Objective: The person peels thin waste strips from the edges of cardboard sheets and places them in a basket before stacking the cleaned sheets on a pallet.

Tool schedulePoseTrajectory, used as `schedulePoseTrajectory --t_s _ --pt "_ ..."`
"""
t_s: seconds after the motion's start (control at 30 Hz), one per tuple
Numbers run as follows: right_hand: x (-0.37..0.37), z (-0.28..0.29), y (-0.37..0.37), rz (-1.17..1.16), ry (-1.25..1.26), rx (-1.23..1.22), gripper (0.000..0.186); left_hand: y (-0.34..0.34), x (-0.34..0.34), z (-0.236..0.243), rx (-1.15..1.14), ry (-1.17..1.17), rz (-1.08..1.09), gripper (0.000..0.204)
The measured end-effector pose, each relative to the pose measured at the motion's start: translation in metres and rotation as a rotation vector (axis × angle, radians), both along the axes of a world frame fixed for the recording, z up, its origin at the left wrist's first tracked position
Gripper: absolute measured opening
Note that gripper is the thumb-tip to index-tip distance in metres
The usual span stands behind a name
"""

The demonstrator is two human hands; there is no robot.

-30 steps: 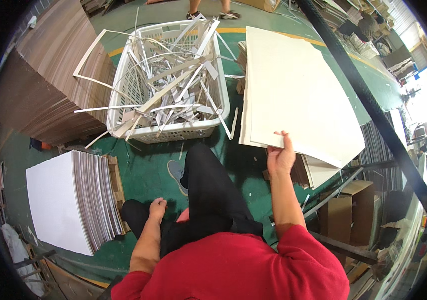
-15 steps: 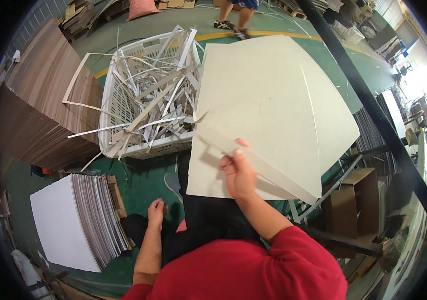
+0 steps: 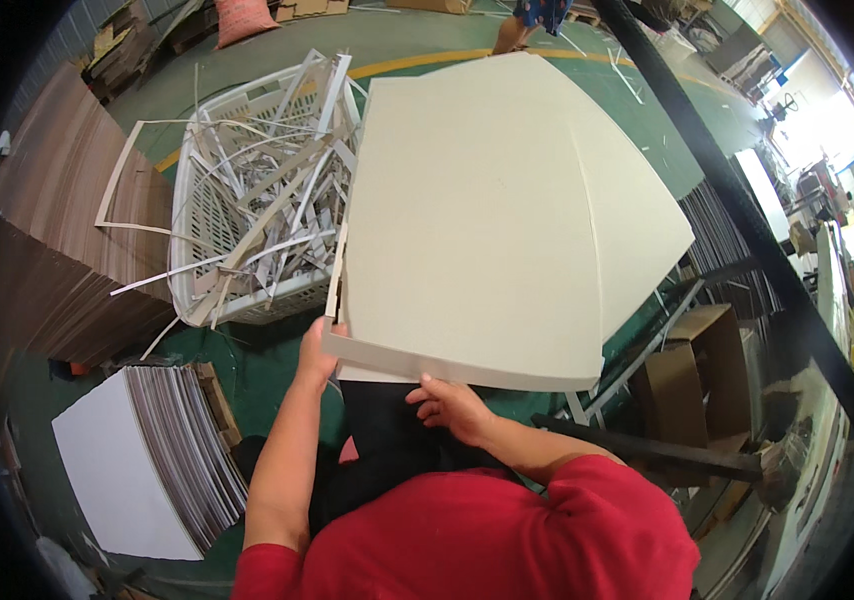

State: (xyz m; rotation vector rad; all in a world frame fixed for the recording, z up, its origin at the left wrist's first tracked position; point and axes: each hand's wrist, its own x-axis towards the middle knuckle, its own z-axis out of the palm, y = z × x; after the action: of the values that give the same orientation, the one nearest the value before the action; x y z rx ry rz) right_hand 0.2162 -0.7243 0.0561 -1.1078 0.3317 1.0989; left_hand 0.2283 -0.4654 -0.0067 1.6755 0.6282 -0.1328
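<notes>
A large cream cardboard sheet (image 3: 477, 220) lies in front of me, with a crease down its right part. Along its near edge a narrow cardboard flap (image 3: 457, 365) stands raised. My left hand (image 3: 318, 355) is closed on the flap's left corner; some fingers are hidden behind it. Just below the middle of the flap is my right hand (image 3: 455, 410), its fingers loosely bent and apart, a fingertip at or very near the flap's lower edge. It holds nothing.
Left of the sheet stands a white plastic basket (image 3: 185, 255) full of cardboard offcut strips. A tall brown board stack (image 3: 77, 230) is beyond it, a white-topped stack (image 3: 127, 465) nearer. A black bar (image 3: 727, 190) crosses the right side; a cardboard box (image 3: 707, 375) stands there.
My left hand has risen from beside my leg to the sheet's near left corner. My right hand has drawn back toward me off the sheet. The flap now stands along the near edge.
</notes>
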Motion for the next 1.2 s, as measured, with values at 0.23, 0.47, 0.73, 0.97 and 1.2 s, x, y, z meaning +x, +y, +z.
schedulePoseTrajectory --t_s 0.23,0.47,0.73,0.97,1.2 --pt "-0.007 -0.013 -0.084 -0.725 0.019 0.15 0.028 -0.022 0.017 -0.02 -0.159 -0.144 0.032 0.041" --pt "0.056 -0.007 -0.173 -1.388 -0.162 -0.172 0.027 -0.056 0.006 0.004 -0.124 -0.113 -0.046 0.017" --pt "0.129 0.03 -0.263 -1.337 -0.167 -0.314 0.022 -0.067 -0.008 -0.002 -0.231 -0.093 0.08 0.017" --pt "0.131 0.066 -0.328 -1.333 -0.602 -0.318 0.019 -0.011 -0.027 -0.008 -0.201 -0.041 0.16 0.022" --pt "0.18 0.105 -0.177 -1.195 -1.147 -0.643 0.026 -0.044 -0.037 -0.011 -0.028 -0.106 0.037 0.02"
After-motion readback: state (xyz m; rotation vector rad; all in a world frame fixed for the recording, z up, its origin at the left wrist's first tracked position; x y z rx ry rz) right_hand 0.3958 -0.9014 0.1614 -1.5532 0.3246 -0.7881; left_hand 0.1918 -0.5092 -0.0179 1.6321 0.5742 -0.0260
